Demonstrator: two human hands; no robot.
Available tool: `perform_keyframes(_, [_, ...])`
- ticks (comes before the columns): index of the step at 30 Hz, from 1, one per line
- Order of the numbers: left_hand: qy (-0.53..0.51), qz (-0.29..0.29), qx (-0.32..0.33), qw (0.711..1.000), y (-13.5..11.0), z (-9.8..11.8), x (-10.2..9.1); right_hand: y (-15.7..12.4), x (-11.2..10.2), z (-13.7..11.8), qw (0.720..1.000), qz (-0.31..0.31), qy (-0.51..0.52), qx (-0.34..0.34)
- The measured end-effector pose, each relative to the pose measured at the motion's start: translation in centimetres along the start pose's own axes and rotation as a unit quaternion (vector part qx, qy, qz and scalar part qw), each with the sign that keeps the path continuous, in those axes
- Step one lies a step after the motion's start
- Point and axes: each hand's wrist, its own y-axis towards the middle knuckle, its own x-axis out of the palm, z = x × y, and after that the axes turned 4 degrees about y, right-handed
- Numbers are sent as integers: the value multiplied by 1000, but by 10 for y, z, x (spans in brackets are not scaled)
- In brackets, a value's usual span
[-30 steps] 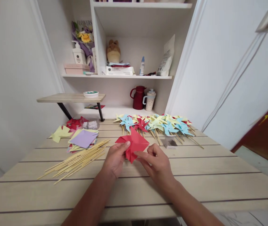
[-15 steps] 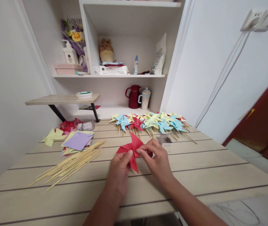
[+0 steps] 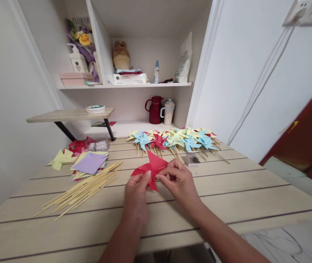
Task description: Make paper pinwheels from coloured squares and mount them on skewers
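A red paper pinwheel point(image 3: 152, 167) is held just above the wooden table point(image 3: 227, 197), in front of me. My left hand point(image 3: 135, 193) pinches its lower left part with thumb and fingers. My right hand point(image 3: 178, 180) pinches its centre from the right, fingers curled. Whether anything small sits between the right fingertips cannot be made out.
A bundle of thin wooden sticks point(image 3: 81, 190) lies to the left. Beside it is a stack of coloured paper squares point(image 3: 90, 164). Several finished pinwheels point(image 3: 172, 140) lie in a row at the table's far side, with a small clear box point(image 3: 192, 159) near them. Shelves hold a red jug point(image 3: 155, 109).
The camera has tilted slightly. Both hands kept hold of the red paper, whose flaps were folded inward from a flat square shape into a pinwheel shape.
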Motion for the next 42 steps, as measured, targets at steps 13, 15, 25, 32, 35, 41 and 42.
perform_keyframes(13, [37,24,15,999,-1,-1,-1,0,1,-1,1000,-8,0,25])
perform_keyframes(15, [42,27,16,999,-3,0,1,0,2,0,1000,-11,-1,26])
perform_keyframes(25, [141,46,53,987,-3,7,0,0,-3,-1,1000,16,7,11])
perform_keyframes(32, [290,6,120,949,12,27,-6,4,-10,3,993,49,82,70])
perform_keyframes(35, [344,-42,181,920,24,45,3,9,-13,15,975,26,171,140])
perform_keyframes(41, [410,-96,228,878,60,53,10,43,-31,30,966,17,192,173])
perform_keyframes(42, [409,-92,230,878,65,50,9,51,-33,30,964,0,194,179])
